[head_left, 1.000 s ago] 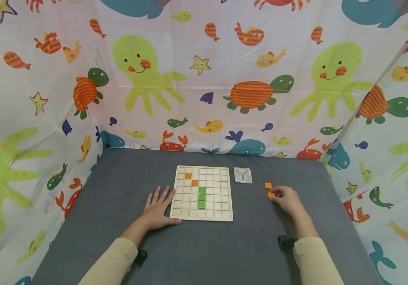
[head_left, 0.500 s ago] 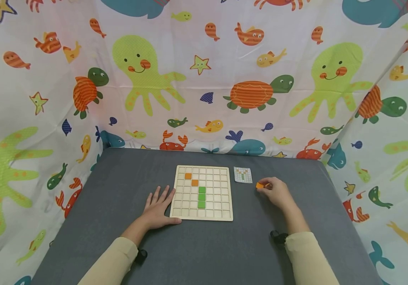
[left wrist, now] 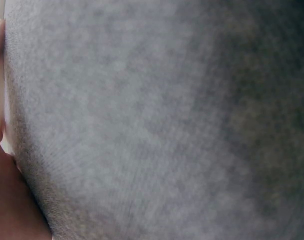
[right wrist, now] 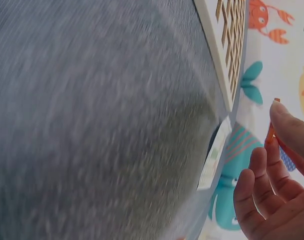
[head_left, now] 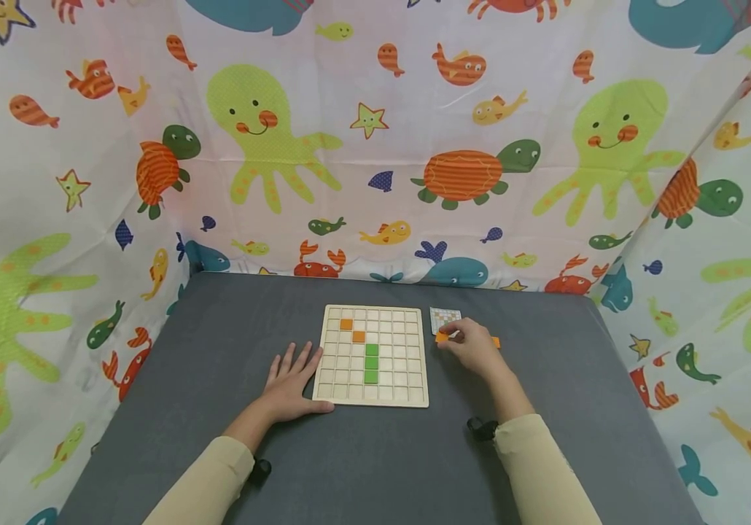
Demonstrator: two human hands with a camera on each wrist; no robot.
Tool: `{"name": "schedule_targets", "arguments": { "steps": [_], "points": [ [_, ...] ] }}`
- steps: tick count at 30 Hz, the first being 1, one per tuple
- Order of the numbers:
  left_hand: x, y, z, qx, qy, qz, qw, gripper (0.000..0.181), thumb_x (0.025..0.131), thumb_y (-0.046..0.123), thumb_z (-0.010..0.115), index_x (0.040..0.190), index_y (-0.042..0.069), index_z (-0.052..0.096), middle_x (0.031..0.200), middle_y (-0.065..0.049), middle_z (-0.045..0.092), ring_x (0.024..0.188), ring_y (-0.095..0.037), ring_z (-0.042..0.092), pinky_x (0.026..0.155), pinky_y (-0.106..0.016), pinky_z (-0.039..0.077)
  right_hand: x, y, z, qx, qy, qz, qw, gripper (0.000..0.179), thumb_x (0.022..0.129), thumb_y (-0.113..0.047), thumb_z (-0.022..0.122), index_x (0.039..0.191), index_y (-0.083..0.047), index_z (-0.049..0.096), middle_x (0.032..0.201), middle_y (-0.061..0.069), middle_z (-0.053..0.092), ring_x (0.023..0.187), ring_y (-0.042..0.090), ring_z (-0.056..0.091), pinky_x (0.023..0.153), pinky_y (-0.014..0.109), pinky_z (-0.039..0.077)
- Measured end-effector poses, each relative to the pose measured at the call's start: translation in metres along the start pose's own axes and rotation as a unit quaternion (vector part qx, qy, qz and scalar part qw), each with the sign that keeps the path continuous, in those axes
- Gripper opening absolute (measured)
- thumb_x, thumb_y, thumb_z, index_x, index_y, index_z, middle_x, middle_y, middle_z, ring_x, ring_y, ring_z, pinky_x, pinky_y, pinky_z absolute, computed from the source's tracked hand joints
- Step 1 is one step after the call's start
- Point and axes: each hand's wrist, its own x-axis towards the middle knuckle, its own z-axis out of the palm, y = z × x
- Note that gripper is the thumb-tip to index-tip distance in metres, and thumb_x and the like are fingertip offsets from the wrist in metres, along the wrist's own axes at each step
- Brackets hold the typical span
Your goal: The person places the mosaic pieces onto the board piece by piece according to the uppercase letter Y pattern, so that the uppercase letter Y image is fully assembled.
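A pale wooden grid board [head_left: 402, 357] lies on the table, with two orange tiles [head_left: 346, 324] set diagonally and three green tiles [head_left: 372, 364] in a column. My left hand [head_left: 293, 390] rests at its left edge, fingers spread, thumb by the near corner. Between the thumb and fingers of my right hand [head_left: 478, 351] is a small orange square tile [head_left: 441, 337], held to the right of the board. The right wrist view shows that tile [right wrist: 271, 129] edge-on in the pinch. Another orange tile [head_left: 496, 341] on the table is partly hidden behind the right hand.
A small printed card [head_left: 444, 318] with a grid pattern lies right of the board, partly covered by the right hand. The grey table [head_left: 382, 467] is bordered at the back and sides by a sea-animal curtain [head_left: 375, 160].
My right hand has picked up an orange tile from the right of the table and carried it left, towards the board, past the card. The left hand has stayed still.
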Motion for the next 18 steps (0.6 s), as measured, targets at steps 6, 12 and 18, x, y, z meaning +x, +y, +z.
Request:
{"name": "schedule_targets", "arguments": {
  "steps": [6,12,18],
  "points": [
    [0.0,-0.001,0.0,-0.004,0.001,0.0,1.0,0.121,0.073,0.081,0.068,0.164,0.024,0.014,0.171,-0.007,0.004,0.156,-0.039,-0.009,0.121,-0.064,-0.004,0.006,-0.011,0.012,0.007,-0.011,-0.015,0.9998,0.026,0.089,-0.019,0.08,0.113,-0.012,0.075,0.115,0.009,0.068,0.094,0.023,0.062,0.075,0.039,0.054],
    [0.002,-0.003,0.002,-0.006,0.003,-0.002,1.0,0.122,0.072,0.08,0.069,0.164,0.022,0.014,0.171,-0.008,0.005,0.156,-0.04,-0.009,0.121,-0.064,-0.004,0.013,-0.022,0.022,0.005,-0.029,-0.018,0.9994,0.026,0.089,-0.019,0.079,0.114,-0.013,0.075,0.115,0.007,0.067,0.092,0.022,0.061,0.073,0.035,0.054],
    [0.003,-0.008,0.009,-0.026,0.019,0.01,0.9994,0.123,0.071,0.081,0.07,0.164,0.023,0.014,0.171,-0.008,0.004,0.156,-0.039,-0.013,0.121,-0.063,-0.009,0.019,-0.033,0.031,0.015,-0.039,-0.036,0.9985,0.025,0.088,-0.018,0.08,0.113,-0.012,0.076,0.103,0.006,0.068,0.085,0.02,0.057,0.068,0.033,0.051]
  ]
}}
